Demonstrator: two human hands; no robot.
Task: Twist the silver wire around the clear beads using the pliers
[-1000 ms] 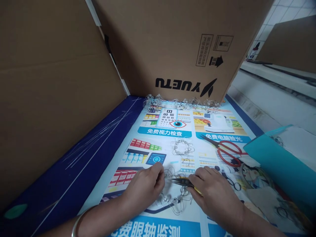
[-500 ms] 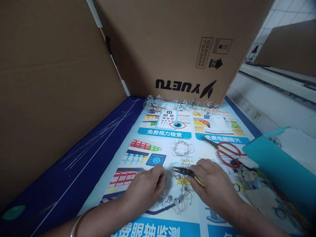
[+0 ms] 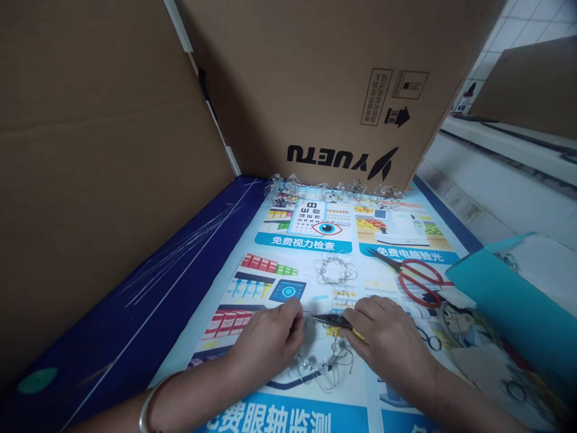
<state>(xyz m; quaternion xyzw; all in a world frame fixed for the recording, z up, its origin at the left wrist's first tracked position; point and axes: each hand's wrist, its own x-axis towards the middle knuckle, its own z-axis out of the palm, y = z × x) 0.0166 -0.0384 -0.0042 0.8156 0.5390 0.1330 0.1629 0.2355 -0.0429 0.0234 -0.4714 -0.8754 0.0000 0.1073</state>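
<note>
My left hand (image 3: 270, 340) is closed in a pinch on a thin wire of a bead-and-wire piece (image 3: 322, 361) that lies on a printed poster (image 3: 279, 415). My right hand (image 3: 387, 340) is wrapped round small pliers (image 3: 336, 322) with yellow handles. The plier tips point left and meet the wire right beside my left fingertips. A silver bangle sits on my left wrist. A finished ring of wire and clear beads (image 3: 336, 270) lies just beyond my hands.
Red-handled scissors (image 3: 412, 276) lie to the right of the ring. A teal sheet (image 3: 509, 300) covers the right side. Large cardboard boxes (image 3: 315, 84) stand behind and to the left. More beaded rings (image 3: 333, 189) line the box's foot. Loose wires (image 3: 180, 252) lie left.
The pliers' tips have shifted slightly left toward my left fingertips. Both hands stay in nearly the same spot over the bead-and-wire piece.
</note>
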